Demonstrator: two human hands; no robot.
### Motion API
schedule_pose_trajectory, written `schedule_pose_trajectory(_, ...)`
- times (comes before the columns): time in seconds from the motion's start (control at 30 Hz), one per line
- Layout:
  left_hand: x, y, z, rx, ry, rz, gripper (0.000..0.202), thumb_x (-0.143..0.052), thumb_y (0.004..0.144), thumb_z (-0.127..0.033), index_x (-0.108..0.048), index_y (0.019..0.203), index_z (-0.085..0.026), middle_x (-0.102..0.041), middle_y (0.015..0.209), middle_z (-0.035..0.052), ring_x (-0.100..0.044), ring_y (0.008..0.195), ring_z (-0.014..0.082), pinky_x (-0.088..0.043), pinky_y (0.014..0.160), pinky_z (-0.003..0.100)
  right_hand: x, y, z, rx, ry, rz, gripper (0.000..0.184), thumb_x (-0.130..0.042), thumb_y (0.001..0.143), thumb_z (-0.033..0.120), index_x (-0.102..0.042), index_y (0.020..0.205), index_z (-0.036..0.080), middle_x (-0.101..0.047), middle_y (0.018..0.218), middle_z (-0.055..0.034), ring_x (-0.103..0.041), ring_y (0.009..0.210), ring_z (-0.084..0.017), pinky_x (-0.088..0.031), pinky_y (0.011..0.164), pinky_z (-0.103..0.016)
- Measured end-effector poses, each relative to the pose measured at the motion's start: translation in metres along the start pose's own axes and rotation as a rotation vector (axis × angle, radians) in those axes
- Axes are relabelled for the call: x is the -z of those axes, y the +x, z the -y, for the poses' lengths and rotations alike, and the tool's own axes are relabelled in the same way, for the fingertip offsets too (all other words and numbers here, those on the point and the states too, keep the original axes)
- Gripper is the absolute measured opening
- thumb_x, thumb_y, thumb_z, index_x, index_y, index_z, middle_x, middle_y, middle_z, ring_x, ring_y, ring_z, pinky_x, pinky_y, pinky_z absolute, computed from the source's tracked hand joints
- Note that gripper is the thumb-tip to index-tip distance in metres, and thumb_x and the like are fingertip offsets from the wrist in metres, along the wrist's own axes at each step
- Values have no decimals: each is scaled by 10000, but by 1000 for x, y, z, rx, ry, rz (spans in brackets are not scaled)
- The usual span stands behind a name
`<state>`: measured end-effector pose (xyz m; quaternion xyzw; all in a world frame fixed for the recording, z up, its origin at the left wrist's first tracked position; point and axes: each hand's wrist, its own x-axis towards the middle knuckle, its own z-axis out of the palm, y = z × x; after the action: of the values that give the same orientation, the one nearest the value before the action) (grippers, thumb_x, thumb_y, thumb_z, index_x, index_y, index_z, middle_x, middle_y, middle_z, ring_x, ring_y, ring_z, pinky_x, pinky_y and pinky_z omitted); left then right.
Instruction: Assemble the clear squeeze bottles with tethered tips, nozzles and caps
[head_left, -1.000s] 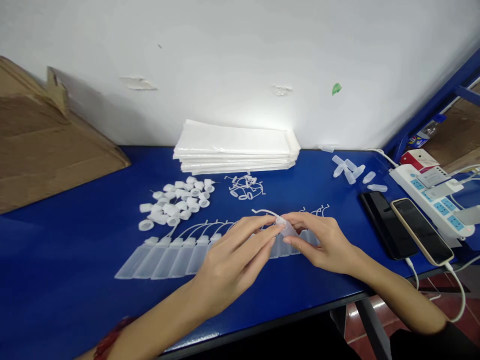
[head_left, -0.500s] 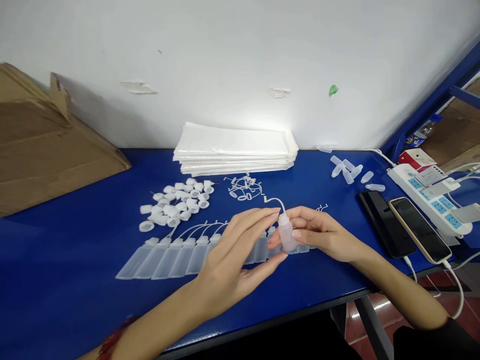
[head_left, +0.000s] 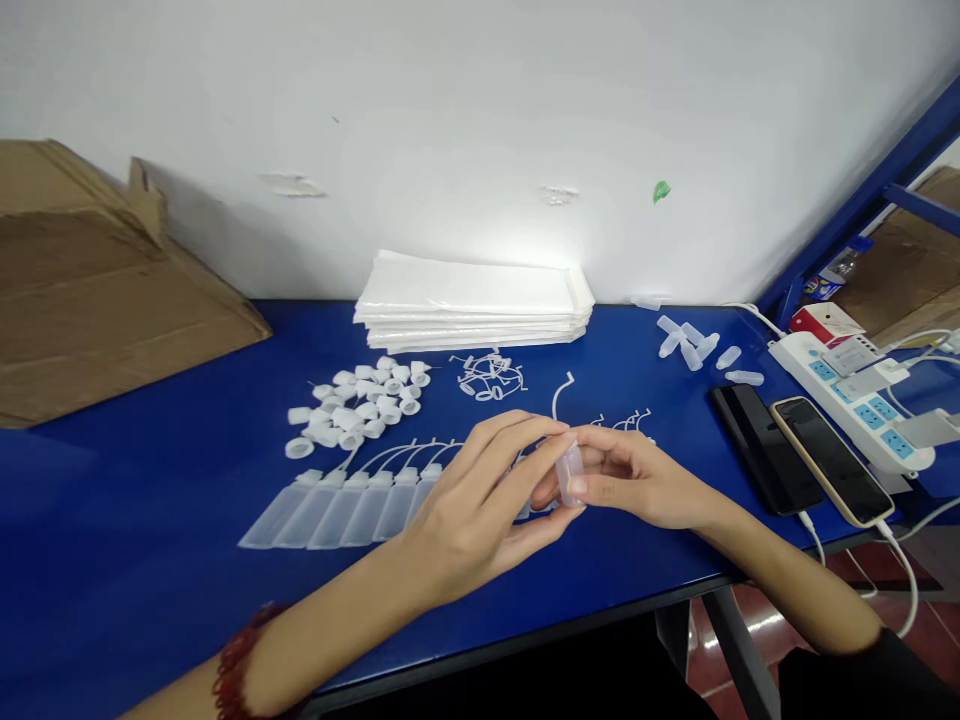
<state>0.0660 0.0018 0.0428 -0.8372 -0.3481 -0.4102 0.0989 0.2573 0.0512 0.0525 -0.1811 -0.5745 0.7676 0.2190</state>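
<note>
A small translucent squeeze bottle (head_left: 570, 474) is held upright above the table, between both hands. My right hand (head_left: 645, 476) grips it from the right, thumb across its front and fingers behind. My left hand (head_left: 476, 500) closes on it from the left, fingertips at the neck and thumb near the base. From the neck a thin white strap (head_left: 556, 400) curves upward with a bent tip. Behind and beside my left hand lies a row of flat-laid bottles (head_left: 356, 512) with similar straps, partly hidden by the hands.
White caps (head_left: 364, 405) lie piled at the left, beside a tangle of loose straps (head_left: 491, 377). Behind them is a stack of white bags (head_left: 472, 295). A cardboard box (head_left: 112, 290) stands left. Small bottles (head_left: 690, 345), phones (head_left: 765, 450) and a power strip (head_left: 855, 390) are right.
My fingers have closed in around the bottle's neck, covering more of it. The bottle has turned, and its strap now points up and to the right instead of left.
</note>
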Motion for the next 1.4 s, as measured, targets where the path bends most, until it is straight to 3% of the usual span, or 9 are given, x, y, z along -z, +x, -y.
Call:
schedule_pose_trajectory(0.17,-3,10,0,-83,13,14,479,-717,815,-121,-529,1255,-91,-668,1089,173,-631,1031,300,-571,850,453,1,0,2,10,47,-32,209,-699,868,337,-656,986,170,-745,869,-27,-724,834,-142,-565,843,-313)
schedule_pose_trajectory(0.33,-2,27,1,-106,23,34,437,-697,843,-137,-521,1243,-142,-670,1108,155,-622,1028,292,-574,826,459,7,-1,10,65,77,-21,198,-645,905,323,-672,1029,171,-751,916,-39,-729,847,-150,-564,870,-333)
schedule_pose_trajectory(0.47,-8,41,6,-121,-25,49,359,-694,866,-196,-541,1185,-132,-659,1114,158,-590,1027,279,-556,843,457,26,-11,26,67,-184,-39,178,-618,882,256,-684,1017,160,-755,901,-37,-721,817,-156,-562,843,-344)
schedule_pose_trajectory(0.53,-17,46,7,-101,-70,59,357,-695,872,-235,-547,1180,-133,-652,1133,149,-572,1042,276,-547,862,459,41,-19,35,98,-453,-274,177,-554,891,236,-704,843,158,-732,724,-13,-700,682,-146,-559,747,-310)
schedule_pose_trajectory(0.63,-38,51,4,-44,-173,155,367,-695,872,-265,-552,1187,-140,-642,1159,127,-551,1072,273,-538,889,470,65,-30,42,409,-767,-1025,345,-451,872,165,-603,563,183,-527,426,43,-548,432,-111,-480,554,-254)
schedule_pose_trajectory(0.73,-63,53,-5,52,-269,338,399,-740,827,-276,-575,1157,-126,-647,1170,121,-533,1110,283,-538,892,466,81,-35,44,618,-857,-1355,339,-431,843,158,-557,530,195,-434,371,62,-443,341,-102,-375,445,-240)
schedule_pose_trajectory(0.9,-91,58,-23,167,-293,568,397,-772,786,-298,-603,1092,-108,-655,1155,126,-535,1125,288,-524,886,447,84,-31,39,610,-937,-1351,311,-445,852,173,-562,564,195,-481,402,61,-471,356,-90,-365,442,-222)
schedule_pose_trajectory(1.17,-95,55,-32,229,-197,664,364,-686,841,-334,-592,1102,-98,-634,1125,140,-518,1107,313,-483,886,479,89,-32,38,597,-981,-1379,330,-442,882,162,-552,572,193,-494,421,63,-486,372,-83,-392,468,-215)
schedule_pose_trajectory(1.4,-93,53,-38,213,-137,672,358,-634,862,-284,-564,1155,-92,-597,1177,170,-493,1137,339,-469,889,492,110,-39,41,314,-1200,-1383,316,-475,913,215,-552,607,194,-528,492,27,-555,482,-132,-426,539,-254)
